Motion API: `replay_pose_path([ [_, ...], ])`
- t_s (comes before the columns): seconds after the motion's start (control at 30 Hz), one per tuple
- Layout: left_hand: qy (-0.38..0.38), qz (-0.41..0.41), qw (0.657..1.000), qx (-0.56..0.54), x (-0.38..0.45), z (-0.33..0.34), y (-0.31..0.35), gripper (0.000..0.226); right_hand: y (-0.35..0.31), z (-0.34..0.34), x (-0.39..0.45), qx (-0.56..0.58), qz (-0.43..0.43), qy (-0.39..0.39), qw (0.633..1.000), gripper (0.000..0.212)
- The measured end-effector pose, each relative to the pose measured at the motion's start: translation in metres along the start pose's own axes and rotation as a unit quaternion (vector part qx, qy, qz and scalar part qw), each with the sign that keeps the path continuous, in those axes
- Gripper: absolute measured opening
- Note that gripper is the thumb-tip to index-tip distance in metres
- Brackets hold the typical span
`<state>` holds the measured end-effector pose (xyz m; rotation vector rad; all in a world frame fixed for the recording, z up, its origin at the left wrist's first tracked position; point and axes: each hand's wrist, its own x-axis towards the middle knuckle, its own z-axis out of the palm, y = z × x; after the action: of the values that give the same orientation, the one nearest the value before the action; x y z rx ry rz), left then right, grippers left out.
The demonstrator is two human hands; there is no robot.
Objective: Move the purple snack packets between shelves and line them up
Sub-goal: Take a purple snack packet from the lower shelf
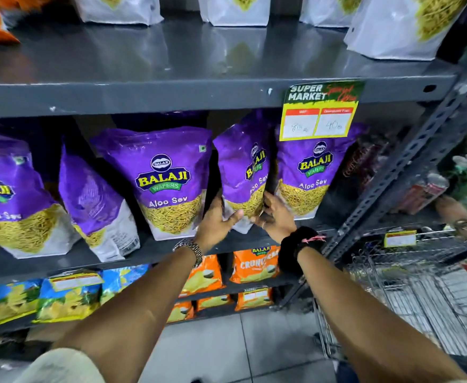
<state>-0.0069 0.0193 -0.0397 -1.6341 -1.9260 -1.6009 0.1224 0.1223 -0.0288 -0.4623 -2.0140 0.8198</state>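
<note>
Several purple Aloo Sev packets stand in a row on the middle grey shelf [154,251]. One packet [242,172] is turned sideways, its front facing right. My left hand [218,219] grips its lower left side and my right hand [275,214] grips its lower right side, so both hold it at the base. A front-facing purple packet [168,178] stands just left of it and another [309,172] just right. Further left, a tilted packet [94,200] leans sideways and one more [8,197] sits at the frame edge.
The shelf above [171,95] carries white packets [233,9] and a yellow price tag [320,111] hangs from its edge. Orange packets [254,265] and blue packets [69,297] fill lower shelves. A wire trolley [409,286] stands at right, another person's hand [459,217] on it.
</note>
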Motion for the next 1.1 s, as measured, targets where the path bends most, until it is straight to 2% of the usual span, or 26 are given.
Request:
replay_pose_path([
  [0.07, 0.0, -0.002, 1.0, -0.026, -0.001, -0.005, -0.003, 0.094, 0.001, 0.002, -0.001, 0.001, 0.016, -0.005, 1.0, 0.046],
  [0.2, 0.003, -0.037, 0.998, -0.043, -0.011, -0.008, -0.016, 0.108, 0.019, 0.008, -0.014, 0.075, 0.059, -0.011, 0.995, 0.043],
  [0.3, 0.015, -0.053, 0.997, -0.055, -0.02, -0.006, -0.022, 0.103, 0.032, 0.009, -0.026, 0.129, 0.086, -0.015, 0.988, 0.046],
  [0.4, 0.014, -0.071, 0.996, -0.049, -0.037, 0.0, -0.03, 0.088, 0.048, 0.01, -0.047, 0.107, 0.084, -0.047, 0.99, 0.05],
  [0.47, 0.007, -0.09, 0.994, -0.055, -0.054, 0.009, -0.039, 0.088, 0.062, 0.01, -0.06, 0.102, 0.102, -0.039, 0.989, 0.052],
  [0.53, -0.01, -0.116, 0.99, -0.074, -0.076, 0.019, -0.05, 0.092, 0.075, 0.011, -0.076, 0.098, 0.126, -0.041, 0.986, 0.059],
  [0.63, -0.065, -0.154, 0.979, -0.116, -0.117, 0.036, -0.069, 0.093, 0.1, 0.017, -0.11, 0.115, 0.187, -0.086, 0.972, 0.076],
  [0.77, -0.16, -0.23, 0.942, -0.183, -0.172, 0.05, -0.095, 0.094, 0.135, 0.027, -0.164, 0.119, 0.259, -0.143, 0.948, 0.093],
  [0.83, -0.194, -0.256, 0.927, -0.193, -0.194, 0.059, -0.111, 0.092, 0.151, 0.036, -0.192, 0.132, 0.288, -0.156, 0.936, 0.092],
  [0.97, -0.225, -0.297, 0.901, -0.224, -0.226, 0.072, -0.133, 0.071, 0.166, 0.049, -0.233, 0.161, 0.314, -0.143, 0.925, 0.081],
  [1.1, -0.25, -0.317, 0.878, -0.257, -0.254, 0.069, -0.144, 0.08, 0.171, 0.055, -0.258, 0.147, 0.319, -0.143, 0.925, 0.063],
])
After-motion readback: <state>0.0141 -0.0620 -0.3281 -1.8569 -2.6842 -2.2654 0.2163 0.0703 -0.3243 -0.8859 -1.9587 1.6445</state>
